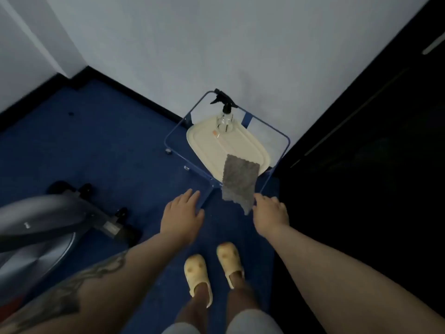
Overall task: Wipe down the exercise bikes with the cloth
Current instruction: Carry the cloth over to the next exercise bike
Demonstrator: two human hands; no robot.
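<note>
Both forearms are reaching forward from the bottom of the view, the left one tattooed, above two feet in pale yellow clogs (212, 273) that are standing on the blue carpet (108, 145). Beyond them the left hand (181, 213) is hovering palm down with its fingers straight and slightly spread, holding nothing, its fingertips lying just short of the blue metal frame (173, 131) of a small stand. To the right of it, the right hand (271, 213) is making the grip: its fingers are curling down over the near rail of that frame, right beside the lower right edge of the grey cloth (239, 182). Whether the fingertips are actually pinching the cloth or only the rail is not clear, since they are meeting at the same spot.

The cloth is draping away from the grip, up and to the left, with its far half lying on the cream tray (204, 138) that is serving as the worktop inside the frame, and its near half hanging over the rail between the two hands. Further beyond the grip, at the tray's far end, a clear spray bottle (225, 116) with a black trigger head is standing upright near the white wall.

Well to the left of both hands, the grey base of an exercise bike (43, 225) is sitting on the carpet.
</note>
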